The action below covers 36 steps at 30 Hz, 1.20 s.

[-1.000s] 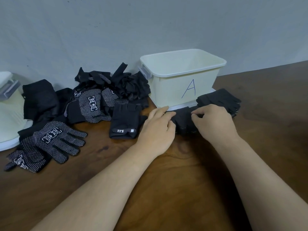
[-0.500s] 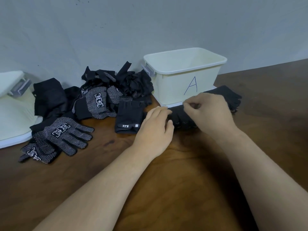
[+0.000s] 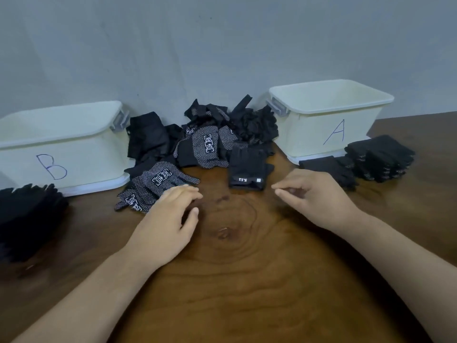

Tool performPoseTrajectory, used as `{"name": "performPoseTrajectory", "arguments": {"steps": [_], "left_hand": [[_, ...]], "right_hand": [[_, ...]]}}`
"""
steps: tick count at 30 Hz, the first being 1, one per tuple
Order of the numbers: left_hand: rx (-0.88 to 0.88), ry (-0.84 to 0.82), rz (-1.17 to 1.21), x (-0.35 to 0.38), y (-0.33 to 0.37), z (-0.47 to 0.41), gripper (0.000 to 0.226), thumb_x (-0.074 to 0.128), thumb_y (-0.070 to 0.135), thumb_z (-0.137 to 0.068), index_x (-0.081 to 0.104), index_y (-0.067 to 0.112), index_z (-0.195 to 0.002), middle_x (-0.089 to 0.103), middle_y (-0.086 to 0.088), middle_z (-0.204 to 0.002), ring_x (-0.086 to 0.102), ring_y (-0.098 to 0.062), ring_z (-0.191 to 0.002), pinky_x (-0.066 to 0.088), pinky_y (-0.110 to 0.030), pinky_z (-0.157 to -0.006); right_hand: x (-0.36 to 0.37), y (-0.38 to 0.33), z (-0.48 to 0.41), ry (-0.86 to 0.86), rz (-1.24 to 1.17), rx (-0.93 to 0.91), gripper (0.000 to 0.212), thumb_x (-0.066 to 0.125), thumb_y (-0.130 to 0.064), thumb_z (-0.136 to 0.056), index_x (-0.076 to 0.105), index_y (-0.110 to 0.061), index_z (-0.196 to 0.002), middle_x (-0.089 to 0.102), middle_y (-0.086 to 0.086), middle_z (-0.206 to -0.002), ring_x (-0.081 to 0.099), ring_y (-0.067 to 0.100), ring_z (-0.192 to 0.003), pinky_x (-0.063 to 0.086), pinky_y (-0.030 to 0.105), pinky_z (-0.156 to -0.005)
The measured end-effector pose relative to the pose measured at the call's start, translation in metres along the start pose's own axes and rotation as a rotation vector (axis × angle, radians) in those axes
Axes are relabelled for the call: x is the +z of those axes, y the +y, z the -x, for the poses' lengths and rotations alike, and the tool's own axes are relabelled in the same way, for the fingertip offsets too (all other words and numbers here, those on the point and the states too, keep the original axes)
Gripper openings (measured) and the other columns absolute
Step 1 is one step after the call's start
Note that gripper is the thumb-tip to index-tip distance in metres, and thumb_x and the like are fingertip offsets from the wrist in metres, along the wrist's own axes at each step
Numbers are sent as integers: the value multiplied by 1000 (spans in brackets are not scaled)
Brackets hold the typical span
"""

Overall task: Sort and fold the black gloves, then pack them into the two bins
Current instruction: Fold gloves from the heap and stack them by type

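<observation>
A heap of black gloves [image 3: 210, 134] lies against the wall between two cream bins. Bin B [image 3: 74, 144] stands at the left, bin A [image 3: 321, 125] at the right. A dotted glove [image 3: 158, 184] lies in front of the heap, and a folded black glove with a white label [image 3: 247, 169] sits at the centre. Folded gloves [image 3: 329, 169] and a stack [image 3: 380, 157] lie in front of bin A. Another black stack [image 3: 27, 219] lies at the far left. My left hand [image 3: 170, 219] hovers beside the dotted glove, holding nothing. My right hand [image 3: 316, 196] is loosely curled and holds nothing.
The brown wooden table [image 3: 235, 280] stretches toward me under both forearms. A grey wall [image 3: 222, 45] closes off the back behind the bins and the heap.
Both hands have let go of the folded glove in front of bin A and pulled back toward the table's middle. The view has swung left, bringing bin B into sight.
</observation>
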<state>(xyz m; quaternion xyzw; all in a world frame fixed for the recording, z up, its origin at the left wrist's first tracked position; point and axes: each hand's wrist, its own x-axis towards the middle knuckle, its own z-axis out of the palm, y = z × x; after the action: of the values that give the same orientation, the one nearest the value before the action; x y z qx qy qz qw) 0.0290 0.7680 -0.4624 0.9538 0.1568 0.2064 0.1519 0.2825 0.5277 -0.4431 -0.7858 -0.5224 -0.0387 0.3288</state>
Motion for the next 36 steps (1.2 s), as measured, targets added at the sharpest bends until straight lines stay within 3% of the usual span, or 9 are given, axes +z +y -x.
{"name": "performPoseTrajectory", "arguments": {"steps": [3,8,13,17,23,26,29,32,36], "left_hand": [[-24,18,-38,-15,-26,17,36,48,35,-102,66,24,-132,59,14,-139,42,-7,-143,15,-12,-121],[-66,96,-8,-16,-30,8,38,45,41,-97,69,29,-124,63,15,-136,49,-9,-136,28,-32,-124],[-27,101,72,-12,-22,10,30,49,37,-96,69,33,-118,62,22,-129,52,-4,-130,18,-19,-122],[-9,116,145,-14,-17,11,29,55,32,-97,67,32,-122,60,24,-130,50,-1,-130,36,-33,-119],[-19,13,340,-18,-2,19,63,70,39,-97,43,42,-155,42,31,-153,35,4,-148,32,-21,-120],[17,96,429,-18,2,18,38,72,36,-98,61,36,-135,54,29,-141,46,-5,-143,37,-22,-117],[-49,122,597,-24,6,20,5,70,34,-101,66,31,-99,67,17,-98,65,-3,-97,52,-29,-83],[-150,136,789,-25,8,19,20,69,30,-103,62,25,-84,62,10,-75,55,-5,-72,45,-27,-66],[-227,129,891,-23,4,14,13,68,32,-102,69,24,-93,74,-3,-87,67,-16,-82,54,-40,-77]], "right_hand": [[14,-5,-2,-40,65,-21,35,75,-36,-97,74,-37,-132,64,-24,-124,59,-2,-112,46,13,-95],[56,-22,-30,-55,328,-36,51,62,-45,-102,56,-36,-152,53,-18,-151,43,12,-140,44,36,-112],[79,-35,-63,-11,398,108,29,55,-41,-106,68,-36,-131,66,-12,-126,52,18,-120,45,42,-97],[85,-53,-51,52,414,4,20,56,-38,-104,71,-35,-116,66,-16,-110,54,17,-111,41,37,-91],[76,-101,-16,-1,-144,-54,9,69,-35,-102,78,-35,-99,69,-20,-92,60,9,-99,43,23,-88],[68,-122,-15,30,-761,140,23,73,-23,-102,74,-9,-84,62,3,-75,58,21,-74,46,35,-68],[61,-136,-16,83,-1198,405,36,71,-33,-99,68,2,-88,54,18,-83,53,29,-77,43,39,-68],[58,-136,-19,83,-1307,566,37,59,-36,-105,80,-7,-110,77,13,-116,73,29,-107,54,42,-94],[61,-125,-21,13,-1190,590,42,60,-47,-101,77,-17,-125,78,11,-122,76,27,-110,61,38,-79]]}}
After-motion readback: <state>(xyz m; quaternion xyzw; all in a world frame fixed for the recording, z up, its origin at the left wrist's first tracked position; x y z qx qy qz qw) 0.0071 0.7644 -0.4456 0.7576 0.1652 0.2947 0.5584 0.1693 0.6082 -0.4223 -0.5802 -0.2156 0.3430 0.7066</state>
